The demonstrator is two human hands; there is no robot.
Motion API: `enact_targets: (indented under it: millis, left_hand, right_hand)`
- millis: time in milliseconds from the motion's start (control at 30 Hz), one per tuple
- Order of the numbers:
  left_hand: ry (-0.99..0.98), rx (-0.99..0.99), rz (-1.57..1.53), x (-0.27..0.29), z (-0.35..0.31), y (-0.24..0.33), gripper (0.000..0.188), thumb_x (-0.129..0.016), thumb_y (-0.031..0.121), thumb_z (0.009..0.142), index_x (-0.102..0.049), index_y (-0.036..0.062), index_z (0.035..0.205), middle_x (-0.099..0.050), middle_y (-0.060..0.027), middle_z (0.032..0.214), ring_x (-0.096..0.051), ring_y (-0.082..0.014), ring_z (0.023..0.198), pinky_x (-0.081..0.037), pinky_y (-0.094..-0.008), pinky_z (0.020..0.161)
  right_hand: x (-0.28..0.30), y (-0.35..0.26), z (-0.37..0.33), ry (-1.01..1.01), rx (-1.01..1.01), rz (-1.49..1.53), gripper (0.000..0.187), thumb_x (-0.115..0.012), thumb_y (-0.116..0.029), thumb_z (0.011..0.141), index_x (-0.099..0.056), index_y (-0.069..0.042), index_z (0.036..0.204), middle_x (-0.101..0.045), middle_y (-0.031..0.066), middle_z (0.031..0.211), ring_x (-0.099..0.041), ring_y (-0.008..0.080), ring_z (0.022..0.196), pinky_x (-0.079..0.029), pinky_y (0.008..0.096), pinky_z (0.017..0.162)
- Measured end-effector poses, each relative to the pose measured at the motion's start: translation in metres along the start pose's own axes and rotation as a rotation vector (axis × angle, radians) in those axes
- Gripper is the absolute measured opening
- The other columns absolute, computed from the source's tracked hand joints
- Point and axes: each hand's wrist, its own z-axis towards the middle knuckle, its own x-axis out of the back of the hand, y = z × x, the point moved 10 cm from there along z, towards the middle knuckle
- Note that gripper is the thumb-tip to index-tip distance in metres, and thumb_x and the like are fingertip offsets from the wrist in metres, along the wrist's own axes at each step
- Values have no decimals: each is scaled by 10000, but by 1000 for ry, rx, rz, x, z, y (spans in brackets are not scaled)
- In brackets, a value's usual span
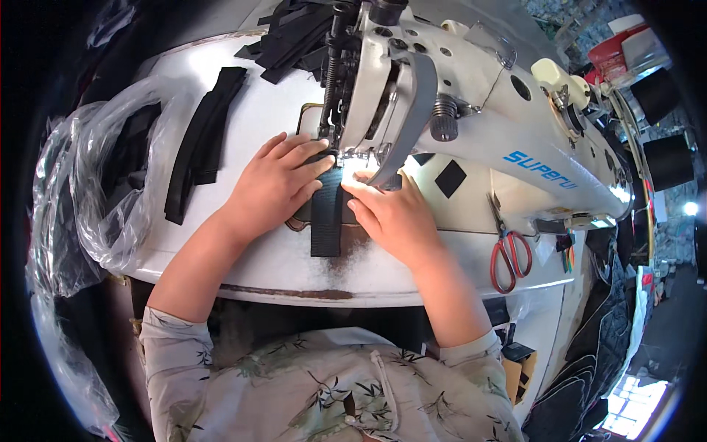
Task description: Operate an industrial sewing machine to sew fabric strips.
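Observation:
A black webbing strap (pixel 325 221) lies lengthwise under the presser foot area of a white sewing machine (pixel 471 96), its near end reaching toward the table's front. My left hand (pixel 274 184) rests on the strap's left side, fingers stretched out flat and their tips pressing its surface close to the needle. From the right, my right hand (pixel 398 221) reaches in with fingers extended. Its index fingertip touches or nearly touches the strap's right edge under the bright machine light, and the thumb lies lower, apart from it. Part of the right hand's fingers is hidden by the machine's grey guard.
Red-handled scissors (pixel 509 258) lie right of my right hand. Several black strips (pixel 206 140) lie on the left, beside clear plastic wrap (pixel 110 177). More black strips (pixel 291 40) are piled behind the machine head. The white table (pixel 390 287) has a worn front edge.

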Motion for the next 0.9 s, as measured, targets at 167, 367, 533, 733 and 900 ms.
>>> enact_targets:
  millis: [167, 367, 533, 733, 900]
  left_hand:
    - [25, -37, -18, 3, 1, 3, 373, -705, 171, 881, -680, 112, 1248, -599, -66, 1389, -502, -288, 1361, -387, -465, 1160]
    - [11, -91, -49, -1, 2, 1, 377, -684, 191, 904, -658, 73, 1261, -600, -83, 1389, -481, -286, 1388, -378, -447, 1168]
    - [14, -100, -35, -1, 2, 3, 357, -677, 198, 908, -667, 76, 1243, -611, -88, 1373, -500, -278, 1372, -389, -435, 1161]
    - [-6, -125, 12, 4, 7, 8, 358, -706, 207, 869, -689, 71, 1199, -629, -97, 1320, -544, -278, 1316, -409, -431, 1146]
    - [63, -156, 9, 11, -1, 22, 396, -767, 243, 804, -710, 69, 1155, -607, -85, 1139, -600, -308, 1099, -486, -427, 1038]
  right_hand:
    - [2, 0, 1, 9, 14, 59, 309, -726, -232, 881, -722, -151, 1179, -699, 51, 1204, -634, 320, 1084, -501, 439, 934]
    - [3, -24, -3, -111, 158, 204, 542, -848, -360, 736, -689, -157, 1212, -611, 43, 1309, -632, 305, 1087, -501, 436, 896]
    - [5, -33, -5, -138, 197, 158, 574, -856, -409, 710, -693, -144, 1192, -586, 40, 1328, -598, 295, 1143, -487, 428, 919]
    - [6, -38, -5, -104, 212, 128, 378, -790, -322, 805, -701, -134, 1120, -621, 39, 1245, -613, 284, 1079, -492, 409, 908]
    - [21, 6, -7, 90, 127, 60, 223, -688, -149, 878, -682, -103, 1097, -656, 102, 1142, -648, 309, 956, -521, 414, 840]
